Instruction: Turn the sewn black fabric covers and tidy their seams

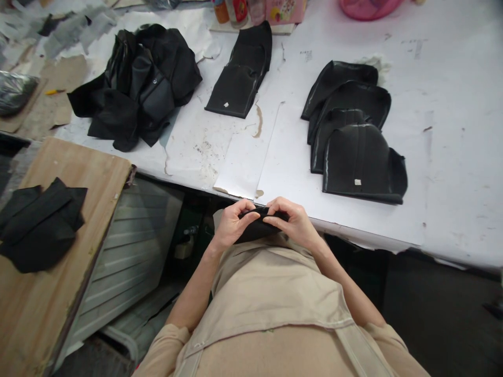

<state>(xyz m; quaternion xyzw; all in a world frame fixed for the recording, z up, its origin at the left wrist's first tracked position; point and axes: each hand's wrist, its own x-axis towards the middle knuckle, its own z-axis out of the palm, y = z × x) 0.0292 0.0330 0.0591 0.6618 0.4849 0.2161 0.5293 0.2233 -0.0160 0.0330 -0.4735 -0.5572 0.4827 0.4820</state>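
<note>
A black leather-like piece (255, 230) rests against my apron at the front edge of the white table. My left hand (234, 222) pinches its upper edge between thumb and fingers. Close beside it, my right hand (293, 220) pinches the same edge, the two thumbs nearly meeting. Most of the piece's lower part lies between my hands and lap. Beyond, to the right, several similar black pieces (359, 162) overlap in a fanned stack. Another black stack (238, 84) lies straight ahead, with a small pale tag on it.
A crumpled heap of black material (149, 84) lies at the table's left. More black pieces (43, 222) sit on a wooden board (98, 173) at lower left. Bottles (238, 10) and a pink bowl (369, 8) stand at the back of the white table (456, 157).
</note>
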